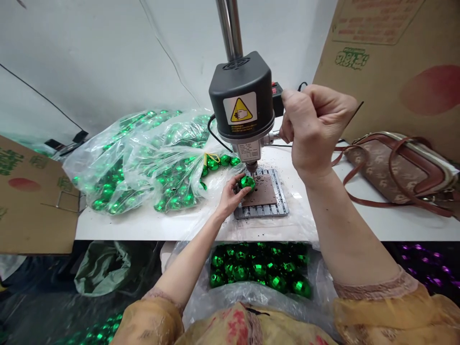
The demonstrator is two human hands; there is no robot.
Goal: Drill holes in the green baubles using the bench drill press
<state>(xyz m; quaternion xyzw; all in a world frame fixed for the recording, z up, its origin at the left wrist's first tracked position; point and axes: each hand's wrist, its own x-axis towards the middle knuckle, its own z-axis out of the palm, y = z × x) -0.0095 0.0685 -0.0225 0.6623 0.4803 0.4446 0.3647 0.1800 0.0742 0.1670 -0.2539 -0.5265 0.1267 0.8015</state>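
Observation:
A shiny green faceted ball (247, 182) sits between the thumb and fingers of my left hand (231, 195), right under the chuck (252, 166) of a small black drill press (241, 96). Beneath the ball lies a brown board (264, 191) on the slotted metal base plate (260, 210), dotted with dark shavings. My right hand (314, 127) is closed in a fist at the press's feed lever (273, 136), on the right side of the motor head; most of the lever is hidden by the fist. Whether the bit touches the ball I cannot tell.
Clear plastic bags (143, 163) of green balls lie on the white table (118, 227) at left. More green balls (258, 268) fill a plastic-lined container below the table edge. A patterned handbag (381, 167) stands at right, with cardboard boxes (381, 91) (36, 206) on both sides.

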